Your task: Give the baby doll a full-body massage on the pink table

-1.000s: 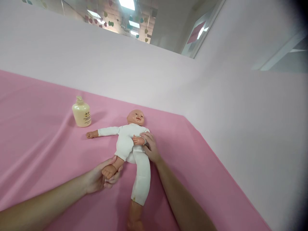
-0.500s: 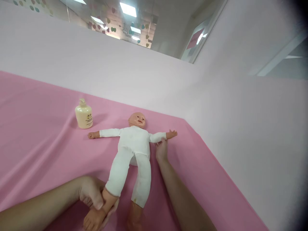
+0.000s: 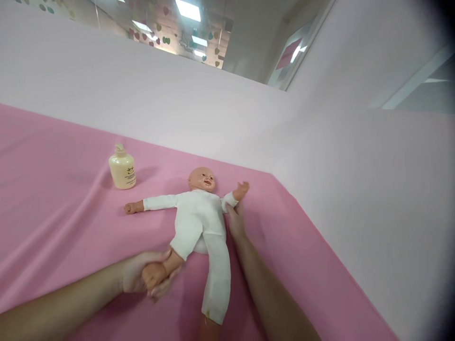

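Here the white-suited doll (image 3: 199,220) (face up) has one foot clasped in the left hand (image 3: 142,277), right hand (image 3: 235,222) flat beside it.

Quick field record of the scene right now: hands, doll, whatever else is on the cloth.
left hand: shut around the doll's bare foot, knee bent
right hand: at the doll's side, under its raised arm; grip hidden
doll: on its back, white suit, other arm out flat, other leg straight
pump bottle: upright, beyond the doll's outstretched arm, apart
pink cloth: covers the surface, creased
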The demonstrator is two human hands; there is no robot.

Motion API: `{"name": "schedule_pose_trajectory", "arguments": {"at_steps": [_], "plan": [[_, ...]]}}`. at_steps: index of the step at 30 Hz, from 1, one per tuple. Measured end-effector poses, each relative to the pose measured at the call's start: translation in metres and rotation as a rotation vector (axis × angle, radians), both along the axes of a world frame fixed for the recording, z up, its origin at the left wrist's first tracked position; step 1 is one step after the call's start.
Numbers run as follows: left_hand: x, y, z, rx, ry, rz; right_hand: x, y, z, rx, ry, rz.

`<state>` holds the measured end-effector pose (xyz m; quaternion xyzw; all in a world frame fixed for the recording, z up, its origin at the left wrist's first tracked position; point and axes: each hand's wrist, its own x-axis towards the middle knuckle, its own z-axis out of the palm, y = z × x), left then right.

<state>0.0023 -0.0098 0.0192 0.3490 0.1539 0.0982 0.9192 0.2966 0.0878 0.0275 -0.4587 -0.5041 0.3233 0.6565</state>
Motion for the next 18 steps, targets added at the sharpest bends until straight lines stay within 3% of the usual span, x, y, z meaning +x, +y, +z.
{"name": "schedule_pose_trajectory", "arguments": {"at_steps": [5, 8, 12, 18], "plan": [[0.009, 0.004, 0.007, -0.095, 0.133, 0.211, -0.010, -0.008, 0.004, 0.121, -0.422, 0.136], [0.009, 0.003, 0.006, -0.102, 0.146, 0.219, -0.011, -0.006, 0.002, 0.114, -0.374, 0.136], [-0.001, 0.003, -0.002, -0.012, 0.028, 0.012, -0.010, -0.003, -0.005, -0.045, -0.072, 0.100], [-0.014, 0.005, -0.001, 0.137, -0.023, -0.321, 0.007, 0.015, -0.019, -0.101, 0.365, -0.159]]}}
